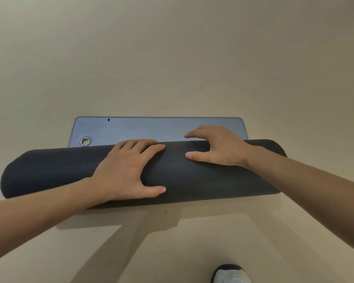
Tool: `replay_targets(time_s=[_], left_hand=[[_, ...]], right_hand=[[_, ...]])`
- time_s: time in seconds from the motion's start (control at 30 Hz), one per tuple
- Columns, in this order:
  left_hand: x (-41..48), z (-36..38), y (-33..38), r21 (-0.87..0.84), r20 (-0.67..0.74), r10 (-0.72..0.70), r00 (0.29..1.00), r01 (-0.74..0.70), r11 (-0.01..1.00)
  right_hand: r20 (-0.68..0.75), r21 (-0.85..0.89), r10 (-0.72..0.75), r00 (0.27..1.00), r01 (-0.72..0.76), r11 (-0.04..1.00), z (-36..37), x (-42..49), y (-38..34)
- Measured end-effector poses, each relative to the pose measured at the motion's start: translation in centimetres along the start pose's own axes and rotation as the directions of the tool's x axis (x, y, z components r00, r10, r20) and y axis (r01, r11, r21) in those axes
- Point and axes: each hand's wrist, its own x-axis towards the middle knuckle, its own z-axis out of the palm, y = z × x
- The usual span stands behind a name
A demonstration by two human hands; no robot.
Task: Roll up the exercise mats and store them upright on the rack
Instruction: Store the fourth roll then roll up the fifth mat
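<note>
A dark grey exercise mat point(49, 170) lies on the floor, rolled into a thick tube running left to right. A short flat strip of the mat point(151, 128) sticks out beyond the roll, bluish grey, with a metal eyelet point(85, 141) near its left corner. My left hand point(127, 170) lies palm down on top of the roll, fingers spread over its far side, thumb toward me. My right hand point(217, 147) presses on the roll's right half, its fingers reaching over the far edge and its thumb lying along the top.
Plain beige floor point(172, 58) surrounds the mat on all sides. The toe of a dark and white shoe point(230, 273) shows at the bottom right. No rack is in view.
</note>
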Motion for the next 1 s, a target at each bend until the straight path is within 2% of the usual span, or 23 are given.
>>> replay_targets(time_s=[0.1, 0.2, 0.3, 0.37, 0.47, 0.53, 0.6, 0.7, 0.77, 0.83, 0.9, 1.0], left_hand=[[2.0, -1.2, -1.1, -0.069, 0.097, -0.015, 0.995, 0.021, 0.997], [4.8, -2.3, -2.9, -0.202, 0.201, -0.046, 0.978, 0.087, 0.976], [7.3, -2.5, -4.7, -0.365, 0.301, -0.05, 0.952, 0.163, 0.917], [8.5, -2.8, -5.4, -0.423, 0.343, -0.054, 0.938, 0.206, 0.882], [9.1, -3.5, -5.5, -0.29, 0.311, -0.108, 0.944, 0.203, 0.935], [8.5, -3.9, -5.3, -0.171, 0.181, -0.12, 0.976, 0.151, 0.974], [7.0, -3.9, -4.7, -0.098, 0.004, -0.065, 0.998, 0.065, 0.993], [4.2, -2.5, -3.3, 0.033, -0.2, 0.017, 0.98, -0.011, 0.999], [2.8, -0.9, -2.2, 0.219, -0.208, 0.053, 0.977, -0.006, 0.976], [2.3, 0.7, -1.6, 0.339, -0.122, 0.04, 0.992, 0.004, 0.941], [3.0, 1.5, -1.9, 0.402, -0.064, 0.007, 0.998, 0.019, 0.915], [5.0, 1.1, -3.4, 0.417, -0.057, -0.005, 0.998, 0.029, 0.908]], right_hand=[[-0.056, -0.087, -0.08, 0.995, 0.075, 0.993, 0.7, -0.9, -0.2], [-0.089, -0.298, -0.153, 0.984, 0.12, 0.947, 1.3, -1.7, -0.2], [-0.052, -0.457, -0.136, 0.989, 0.098, 0.884, 2.2, -1.7, -0.5], [-0.036, -0.478, -0.104, 0.994, 0.075, 0.875, 2.4, -0.9, -0.4], [-0.018, -0.408, -0.083, 0.996, 0.069, 0.91, 1.3, 0.5, 0.2], [0.002, -0.356, -0.082, 0.997, 0.077, 0.931, 0.4, 1.6, 0.8], [0.038, -0.306, -0.068, 0.997, 0.076, 0.949, -0.5, 2.8, 1.2], [0.091, -0.248, -0.034, 0.995, 0.056, 0.967, -1.9, 4.7, 1.7], [0.093, -0.234, -0.001, 0.996, 0.023, 0.972, -2.7, 5.8, 2.3], [0.051, -0.218, 0.05, 0.997, -0.038, 0.975, -3.3, 6.3, 2.9], [-0.051, -0.226, 0.094, 0.994, -0.103, 0.969, -3.9, 6.5, 3.0], [-0.258, -0.255, 0.142, 0.956, -0.209, 0.944, -3.8, 6.2, 2.0]])
